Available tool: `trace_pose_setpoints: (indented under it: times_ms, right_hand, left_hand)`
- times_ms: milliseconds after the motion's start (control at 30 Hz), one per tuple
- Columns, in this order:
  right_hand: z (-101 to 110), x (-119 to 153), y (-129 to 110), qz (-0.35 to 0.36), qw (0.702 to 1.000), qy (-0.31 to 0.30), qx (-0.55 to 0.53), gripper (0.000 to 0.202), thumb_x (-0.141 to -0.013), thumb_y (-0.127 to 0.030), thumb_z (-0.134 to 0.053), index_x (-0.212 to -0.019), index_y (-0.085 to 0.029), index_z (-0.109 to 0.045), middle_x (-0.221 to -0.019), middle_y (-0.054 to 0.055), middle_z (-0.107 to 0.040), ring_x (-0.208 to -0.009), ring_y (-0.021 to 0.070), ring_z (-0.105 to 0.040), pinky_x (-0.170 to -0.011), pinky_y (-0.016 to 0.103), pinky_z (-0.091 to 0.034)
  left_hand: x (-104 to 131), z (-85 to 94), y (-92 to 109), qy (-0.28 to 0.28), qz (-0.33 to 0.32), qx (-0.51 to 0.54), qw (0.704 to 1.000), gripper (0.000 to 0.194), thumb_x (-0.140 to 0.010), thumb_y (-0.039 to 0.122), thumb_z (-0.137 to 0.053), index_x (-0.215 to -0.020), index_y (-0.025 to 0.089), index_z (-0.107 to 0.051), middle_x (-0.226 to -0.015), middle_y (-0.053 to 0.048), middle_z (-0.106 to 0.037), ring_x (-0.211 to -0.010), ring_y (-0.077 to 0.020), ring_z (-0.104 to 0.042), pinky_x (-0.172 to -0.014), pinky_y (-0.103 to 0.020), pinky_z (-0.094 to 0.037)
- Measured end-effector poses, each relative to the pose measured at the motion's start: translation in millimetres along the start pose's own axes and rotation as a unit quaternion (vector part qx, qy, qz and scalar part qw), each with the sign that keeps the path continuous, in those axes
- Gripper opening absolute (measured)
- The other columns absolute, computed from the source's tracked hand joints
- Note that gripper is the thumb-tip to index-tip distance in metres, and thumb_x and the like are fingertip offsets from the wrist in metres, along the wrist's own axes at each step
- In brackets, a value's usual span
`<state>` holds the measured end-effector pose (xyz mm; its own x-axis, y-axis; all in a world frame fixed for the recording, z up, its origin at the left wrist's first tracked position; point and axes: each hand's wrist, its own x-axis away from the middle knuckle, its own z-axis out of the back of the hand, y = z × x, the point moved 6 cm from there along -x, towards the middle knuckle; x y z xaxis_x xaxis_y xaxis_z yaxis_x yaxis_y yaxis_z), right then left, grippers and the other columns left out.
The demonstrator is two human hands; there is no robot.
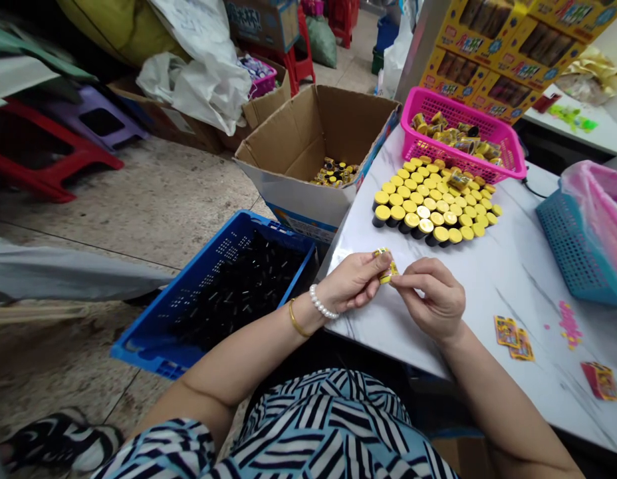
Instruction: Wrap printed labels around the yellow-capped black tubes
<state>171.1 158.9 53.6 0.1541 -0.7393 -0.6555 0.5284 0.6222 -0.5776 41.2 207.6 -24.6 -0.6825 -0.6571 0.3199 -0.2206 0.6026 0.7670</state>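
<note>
Between the thumb and fingers of my left hand (361, 279) is a small yellow-capped container (387, 271) with a colourful printed wrap. My right hand (433, 293) pinches at the near end of the same container, its fingers hiding part of it. Just beyond my hands, many black containers with yellow lids (423, 211) stand upright in close rows on the white marbled table (358, 299). One wrapped container (458, 179) lies on its side on top of the lids. To the right of my right hand lie small printed cards (514, 338).
Behind the rows, a pink basket (512, 163) holds wrapped containers. A cardboard box (283, 140) with more stands off the table's left edge, beside a blue crate (153, 313) of black pieces. Pink bits (569, 326), another card stack (600, 381) and a teal basket (572, 253) are at right.
</note>
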Motion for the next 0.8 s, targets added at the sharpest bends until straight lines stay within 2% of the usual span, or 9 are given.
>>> trace_pose_setpoints:
  times_ms: [100,167,233,333,433,500,600,700,800]
  right_hand:
    - [0,3,22,-0.136,0.989,0.037,-0.046,0.026,-0.081,-0.02,-0.082,-0.104,-0.026,-0.071,-0.091,0.001,-0.066,-0.076,0.0147,-0.066,-0.069,0.03,-0.06]
    - [-7,8,36,-0.233,0.965,0.033,-0.118,0.037,-0.076,-0.028,-0.087,-0.106,-0.024,-0.065,-0.095,0.002,-0.067,-0.077,0.0151,-0.069,-0.067,0.028,-0.061]
    - [-16,12,42,-0.283,0.944,0.016,-0.169,0.043,-0.073,-0.031,-0.089,-0.104,-0.024,-0.06,-0.097,0.001,-0.068,-0.08,0.0161,-0.072,-0.067,0.027,-0.063]
    - [-16,11,39,-0.275,0.949,0.025,-0.155,0.038,-0.076,-0.031,-0.087,-0.104,-0.024,-0.061,-0.101,0.002,-0.066,-0.084,0.0166,-0.072,-0.073,0.03,-0.066]
    - [-10,6,32,-0.222,0.969,0.02,-0.106,0.028,-0.081,-0.028,-0.082,-0.104,-0.025,-0.066,-0.105,0.004,-0.063,-0.088,0.0168,-0.069,-0.076,0.033,-0.067]
    - [-9,2,30,-0.206,0.971,0.006,-0.118,0.026,-0.081,-0.029,-0.082,-0.104,-0.026,-0.069,-0.109,0.005,-0.061,-0.091,0.0172,-0.068,-0.078,0.034,-0.068]
    - [-11,0,32,-0.226,0.948,-0.011,-0.222,0.035,-0.078,-0.03,-0.086,-0.109,-0.026,-0.07,-0.117,0.006,-0.061,-0.094,0.0176,-0.068,-0.079,0.034,-0.068]
    - [-15,-1,33,-0.255,0.91,-0.027,-0.326,0.038,-0.08,-0.027,-0.084,-0.116,-0.027,-0.072,-0.113,0.005,-0.065,-0.085,0.0152,-0.071,-0.077,0.034,-0.067]
    - [-12,-3,34,-0.272,0.889,-0.007,-0.369,0.032,-0.077,-0.026,-0.086,-0.108,-0.025,-0.077,-0.108,0.004,-0.067,-0.074,0.0129,-0.071,-0.07,0.032,-0.066]
  left_hand:
    - [0,1.7,1,0.024,-0.039,0.033,0.998,0.051,-0.081,0.066,-0.073,-0.086,0.018,-0.058,-0.05,0.006,-0.057,-0.028,-0.0042,-0.037,-0.027,-0.015,-0.02]
    - [0,1.0,2,0.044,-0.072,0.049,0.995,0.047,-0.083,0.062,-0.074,-0.088,0.018,-0.058,-0.054,0.007,-0.057,-0.031,-0.0033,-0.037,-0.029,-0.014,-0.022]
    - [1,-1.9,4,0.059,-0.11,0.056,0.991,0.044,-0.083,0.057,-0.077,-0.089,0.017,-0.06,-0.061,0.006,-0.057,-0.038,-0.0018,-0.039,-0.033,-0.013,-0.024]
    - [1,-5.5,7,0.078,-0.146,0.06,0.984,0.043,-0.08,0.052,-0.082,-0.09,0.014,-0.065,-0.074,0.003,-0.059,-0.048,-0.0008,-0.043,-0.041,-0.012,-0.03]
    - [1,-4.0,10,0.087,-0.141,0.049,0.985,0.043,-0.079,0.049,-0.084,-0.095,0.012,-0.069,-0.078,0.001,-0.061,-0.053,-0.0022,-0.045,-0.044,-0.015,-0.03]
    - [2,-0.5,15,0.093,-0.148,0.04,0.984,0.042,-0.076,0.042,-0.088,-0.098,0.011,-0.071,-0.08,-0.001,-0.064,-0.058,-0.0038,-0.049,-0.049,-0.016,-0.035]
    - [5,2.2,23,0.104,-0.153,0.035,0.982,0.047,-0.07,0.034,-0.093,-0.105,0.011,-0.072,-0.085,-0.003,-0.068,-0.065,-0.0068,-0.056,-0.058,-0.019,-0.042]
    - [7,-2.4,27,0.108,-0.129,0.031,0.985,0.057,-0.069,0.035,-0.093,-0.115,0.014,-0.067,-0.081,-0.001,-0.068,-0.062,-0.0078,-0.058,-0.057,-0.02,-0.043]
    - [6,-9.8,28,0.1,-0.118,0.007,0.988,0.065,-0.073,0.038,-0.09,-0.128,0.02,-0.059,-0.072,0.003,-0.064,-0.055,-0.0086,-0.057,-0.054,-0.021,-0.042]
